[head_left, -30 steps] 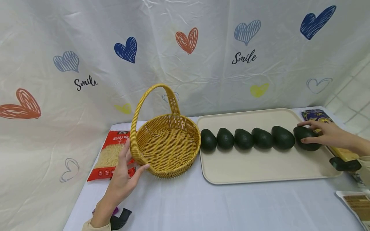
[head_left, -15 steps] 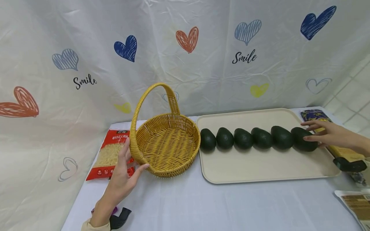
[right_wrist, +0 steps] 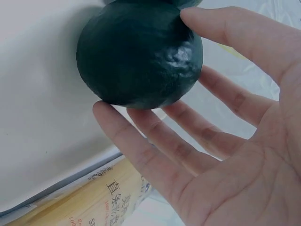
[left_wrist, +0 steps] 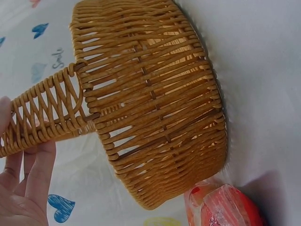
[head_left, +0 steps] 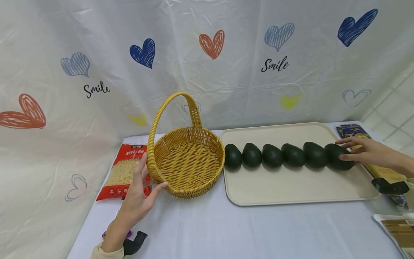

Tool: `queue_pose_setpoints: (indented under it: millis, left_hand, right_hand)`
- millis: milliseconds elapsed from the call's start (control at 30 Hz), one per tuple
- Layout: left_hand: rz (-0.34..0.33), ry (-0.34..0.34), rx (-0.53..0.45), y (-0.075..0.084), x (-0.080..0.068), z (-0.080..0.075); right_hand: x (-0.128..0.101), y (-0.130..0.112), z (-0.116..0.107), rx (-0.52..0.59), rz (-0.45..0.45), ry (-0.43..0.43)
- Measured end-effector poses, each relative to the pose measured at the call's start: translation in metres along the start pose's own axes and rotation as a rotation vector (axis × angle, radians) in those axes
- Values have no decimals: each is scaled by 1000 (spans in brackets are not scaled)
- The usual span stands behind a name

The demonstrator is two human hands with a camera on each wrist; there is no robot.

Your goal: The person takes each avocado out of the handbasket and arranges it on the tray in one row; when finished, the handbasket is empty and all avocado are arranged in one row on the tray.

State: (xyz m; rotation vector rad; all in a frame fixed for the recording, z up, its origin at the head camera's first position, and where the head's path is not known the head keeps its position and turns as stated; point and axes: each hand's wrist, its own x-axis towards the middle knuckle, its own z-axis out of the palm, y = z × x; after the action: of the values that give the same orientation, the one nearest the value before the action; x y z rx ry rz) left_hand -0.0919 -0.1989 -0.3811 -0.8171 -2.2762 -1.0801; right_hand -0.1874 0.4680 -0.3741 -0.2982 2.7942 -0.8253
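Observation:
Several dark green avocados (head_left: 272, 156) lie in a row, side by side, on the beige tray (head_left: 300, 187). My right hand (head_left: 372, 153) holds the rightmost avocado (head_left: 337, 157), which touches its neighbour. In the right wrist view, the thumb lies on one side of that avocado (right_wrist: 136, 56) and the fingertips are against the other. Left of the tray stands a yellow-brown wicker basket (head_left: 189, 165) with a tall arched handle and nothing inside. My left hand (head_left: 137, 198) grips the near foot of the handle (left_wrist: 47, 108), thumb on one face and fingers on the other.
A red pasta bag (head_left: 121, 176) lies behind my left hand, partly hidden. Past the tray's right end are a yellow spaghetti pack (right_wrist: 94, 193) and a dark blue packet (head_left: 352, 130). A brown-and-white packet (head_left: 398, 230) sits at the front right. Behind hangs a heart-printed cloth (head_left: 239, 90).
My right hand has slid the rightmost avocado slightly left, up against its neighbour. My left hand and the basket have stayed in place.

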Motion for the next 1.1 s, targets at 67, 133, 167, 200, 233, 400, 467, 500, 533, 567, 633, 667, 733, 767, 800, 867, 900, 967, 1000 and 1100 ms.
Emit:
queue_pose_setpoints:
  millis: [67, 133, 167, 200, 233, 400, 467, 500, 533, 567, 633, 667, 733, 767, 800, 867, 900, 967, 1000, 1100]
  left_hand:
    - [4, 0, -4, -1, 1, 1]
    - [5, 0, -7, -2, 1, 2]
    - [7, 0, -13, -2, 1, 2]
    - [7, 0, -17, -3, 2, 3]
    - [7, 0, -20, -3, 2, 3]
    - [-9, 0, -11, -3, 4, 5]
    - [-8, 0, -5, -3, 5, 6]
    - [-10, -1, -6, -3, 6, 6]
    - [-7, -1, -5, -3, 7, 6]
    - [-6, -2, -6, -3, 7, 6]
    - [-3, -2, -7, -4, 8, 6]
    - [-4, -2, -11, -5, 8, 6]
    - [0, -2, -21, -7, 8, 6]
    - [1, -3, -30, -8, 7, 6]
    - [3, -4, -36, -9, 7, 6]
    - [9, -1, -37, -11, 6, 5]
    - [6, -2, -32, -12, 5, 4]
    - [-6, -5, -19, -12, 3, 2]
    - [-17, -7, -10, -11, 3, 0]
    - [-49, 4, -4, -3, 3, -7]
  right_hand:
    - [0, 0, -1, -3, -5, 0]
    - [1, -1, -1, -3, -14, 1]
    - [1, -1, -2, -6, -10, -1]
    - [1, -1, -3, -10, -11, -3]
    - [2, -2, -3, -20, -10, 0]
    - [1, -13, -10, -100, -33, 58]
    - [1, -21, -13, -126, -57, 101]
    - [1, -26, -13, -145, -76, 127]
    - [2, -32, -14, -165, -97, 149]
    - [2, -38, -15, -181, -117, 165]
    - [4, -52, -15, -210, -163, 211]
    - [4, -60, -15, -225, -183, 230]
    - [6, -78, -14, -244, -230, 253]
    - [6, -87, -13, -244, -249, 261]
    - [6, -96, -11, -240, -265, 275]
    - [6, -114, -6, -209, -302, 286]
    - [6, -121, -3, -197, -334, 290]
    - [5, -134, 4, -176, -378, 300]
    - [4, -139, 7, -166, -401, 304]
    - [3, -151, 15, -182, -479, 307]
